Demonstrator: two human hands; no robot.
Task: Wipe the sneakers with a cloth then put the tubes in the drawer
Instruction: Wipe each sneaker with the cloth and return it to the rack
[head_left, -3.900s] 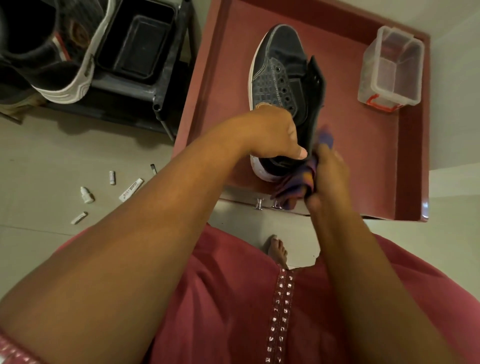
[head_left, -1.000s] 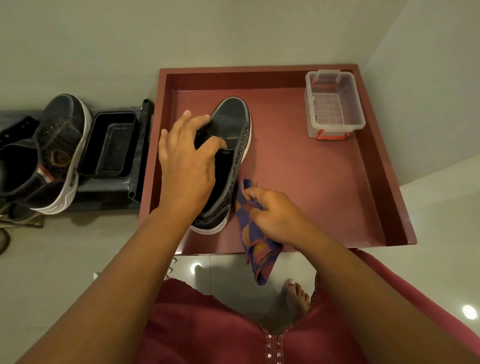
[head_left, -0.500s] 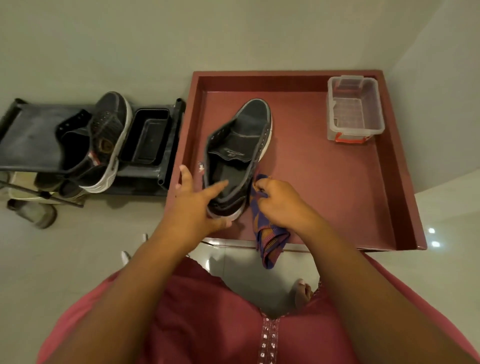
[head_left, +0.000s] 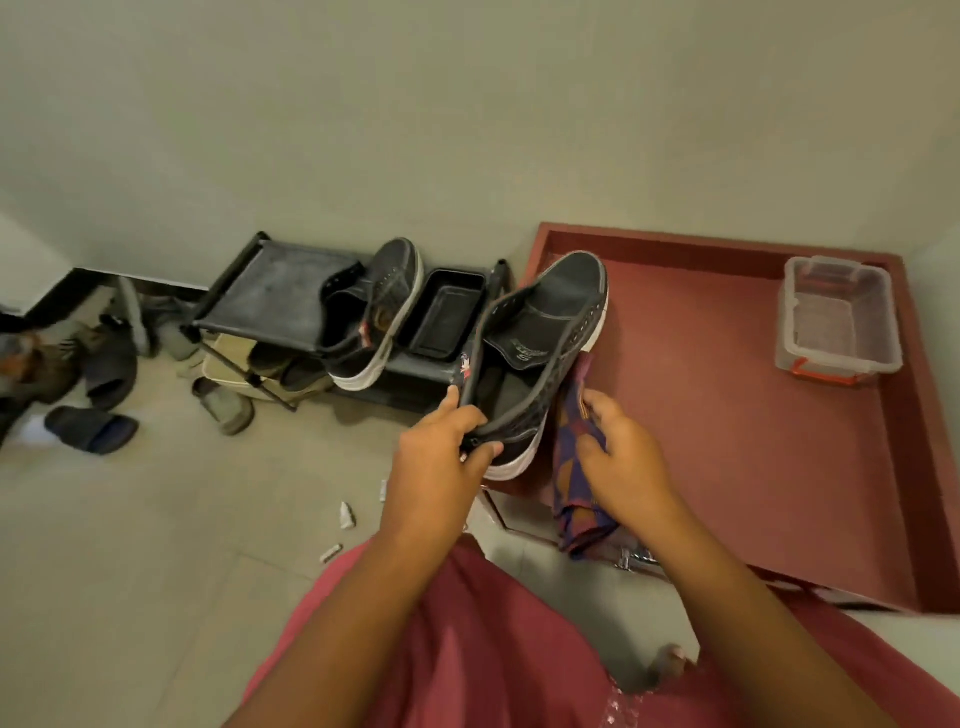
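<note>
Left hand grips the dark sneaker by its heel; right hand pinches the cloth against its right side.

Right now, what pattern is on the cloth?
The cloth shows purple and orange checks, seen in the head view.

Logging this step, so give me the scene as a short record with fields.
left hand: grips the heel end of the dark sneaker
right hand: holds the patterned cloth beside the sneaker
second sneaker: on the black rack, next to a black tray
red tray: holds a clear plastic box at its far right
tubes: small white ones lie on the floor, not yet in any drawer
</note>
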